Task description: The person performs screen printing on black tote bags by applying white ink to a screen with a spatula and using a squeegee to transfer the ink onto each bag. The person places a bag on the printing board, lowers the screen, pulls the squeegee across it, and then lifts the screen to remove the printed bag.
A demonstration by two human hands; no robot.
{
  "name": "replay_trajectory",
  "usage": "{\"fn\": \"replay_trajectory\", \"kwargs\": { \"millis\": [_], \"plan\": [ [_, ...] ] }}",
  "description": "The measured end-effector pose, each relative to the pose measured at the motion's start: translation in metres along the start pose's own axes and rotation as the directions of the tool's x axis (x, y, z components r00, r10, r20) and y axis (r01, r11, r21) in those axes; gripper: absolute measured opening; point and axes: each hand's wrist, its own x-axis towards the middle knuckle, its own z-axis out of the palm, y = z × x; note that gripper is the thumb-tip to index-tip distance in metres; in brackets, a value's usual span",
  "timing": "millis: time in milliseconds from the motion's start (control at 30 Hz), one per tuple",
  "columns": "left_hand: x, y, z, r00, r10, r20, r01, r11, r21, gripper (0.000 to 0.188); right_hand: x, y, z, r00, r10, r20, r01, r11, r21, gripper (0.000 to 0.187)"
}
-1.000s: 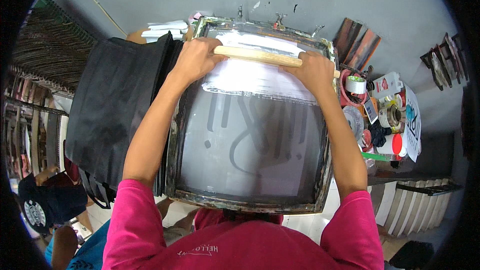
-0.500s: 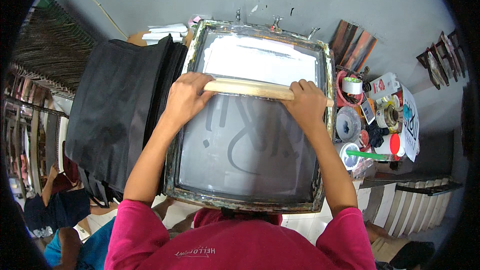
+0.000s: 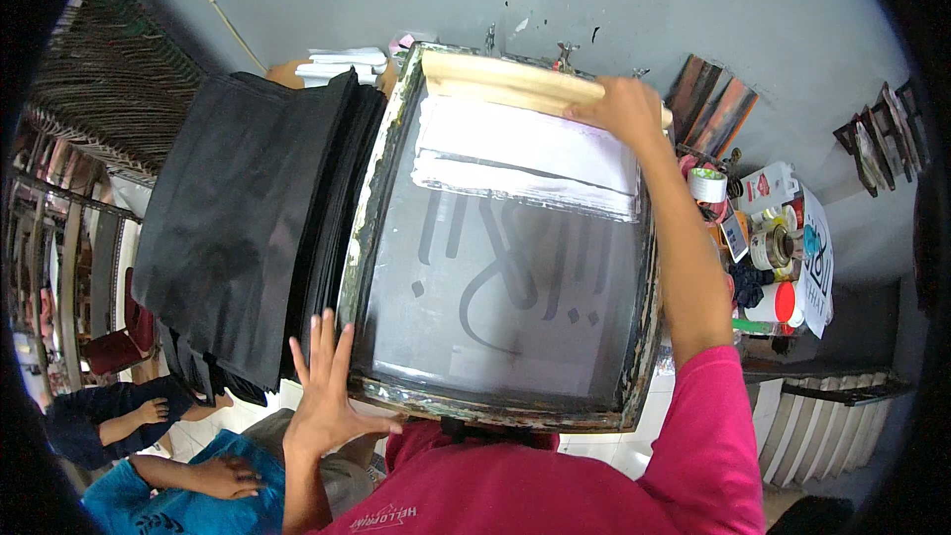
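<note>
A silk-screen frame with a paint-stained rim lies in front of me. Curved dark lettering shows on its grey mesh, and white ink covers part of the far half. At the far end rests a pale wooden squeegee, its right part gripped by my right hand. My left hand is off the squeegee, fingers spread, by the frame's near left corner. Whether it touches the rim I cannot tell. Left of the frame hangs a thick stack of black fabric bags.
Right of the frame crowd a tape roll, a jar, a white tub with a red lid and other containers. A person in a blue shirt sits at lower left, another in dark clothes beyond. White papers lie behind the bags.
The squeegee has gone from mid-screen to the far end, held by my right hand. My left hand has let go of it and come back to the near left corner, opening.
</note>
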Motion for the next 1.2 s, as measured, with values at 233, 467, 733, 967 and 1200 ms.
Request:
{"fn": "replay_trajectory", "kwargs": {
  "millis": [233,467,733,967,1200],
  "plan": [
    [-0.020,-0.033,0.057,0.946,0.069,-0.317,-0.034,0.993,0.116,0.133,0.041,0.014,0.021,0.989,-0.127,-0.078,0.123,0.991,-0.051,0.076],
    [-0.021,-0.070,0.092,0.816,0.274,-0.508,-0.172,0.956,0.238,0.137,0.023,0.012,0.000,0.990,-0.065,-0.125,0.071,0.997,0.040,0.077],
    [-0.010,-0.039,0.068,0.424,0.073,-0.903,-0.348,0.933,-0.088,0.153,-0.170,-0.049,-0.210,0.755,-0.356,-0.551,0.479,0.873,0.093,0.044],
    [0.053,0.060,-0.101,0.159,0.048,-0.986,-0.571,0.819,-0.052,0.129,-0.278,-0.099,-0.275,0.872,-0.300,-0.386,0.387,0.906,0.170,0.040],
    [0.117,0.078,-0.124,0.296,-0.117,-0.948,-0.665,0.687,-0.292,0.083,-0.190,-0.097,-0.318,0.889,-0.031,-0.457,0.117,0.980,0.160,0.058]
  ]
}}
